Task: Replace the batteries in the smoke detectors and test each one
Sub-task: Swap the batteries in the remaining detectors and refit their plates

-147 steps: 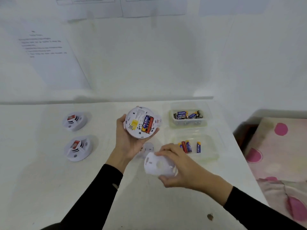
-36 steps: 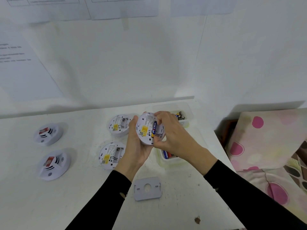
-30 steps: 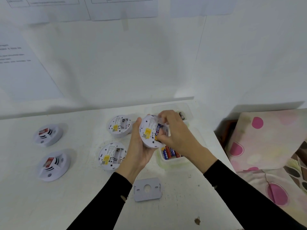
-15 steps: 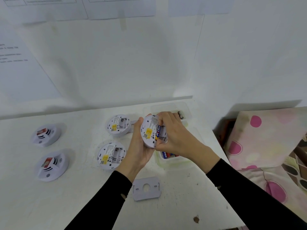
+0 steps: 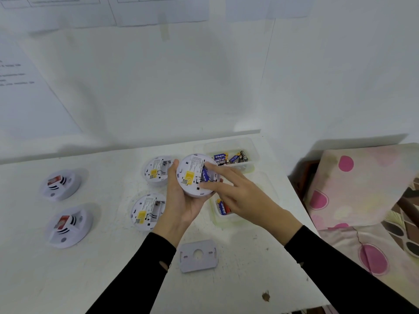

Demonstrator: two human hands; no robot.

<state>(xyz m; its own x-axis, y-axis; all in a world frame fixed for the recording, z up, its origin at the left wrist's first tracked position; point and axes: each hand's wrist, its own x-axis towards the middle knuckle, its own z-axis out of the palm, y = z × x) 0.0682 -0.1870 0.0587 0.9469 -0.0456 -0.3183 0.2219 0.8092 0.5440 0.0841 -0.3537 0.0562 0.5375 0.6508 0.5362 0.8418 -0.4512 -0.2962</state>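
My left hand (image 5: 181, 202) grips a round white smoke detector (image 5: 192, 177) above the table, its back turned up. A blue battery (image 5: 205, 174) lies in its open compartment. My right hand (image 5: 240, 193) reaches over it with straight fingers, the index fingertip pressing on the battery. Two more detectors lie back up with empty compartments, one (image 5: 157, 169) behind my left hand and one (image 5: 147, 210) nearer. Two detectors (image 5: 61, 183) (image 5: 69, 225) lie face up at the left. A grey cover plate (image 5: 198, 256) lies near the front.
Two clear plastic tubs stand at the table's right: the far tub (image 5: 249, 152) holds several batteries, the near tub (image 5: 217, 219) holds batteries partly hidden by my right hand. The table's right edge (image 5: 301, 214) borders a spotted pink cushion (image 5: 362, 189). White wall behind.
My right hand has opened from a curled grip on the detector's edge to straight fingers pressing the battery. The detector now faces the camera more squarely.
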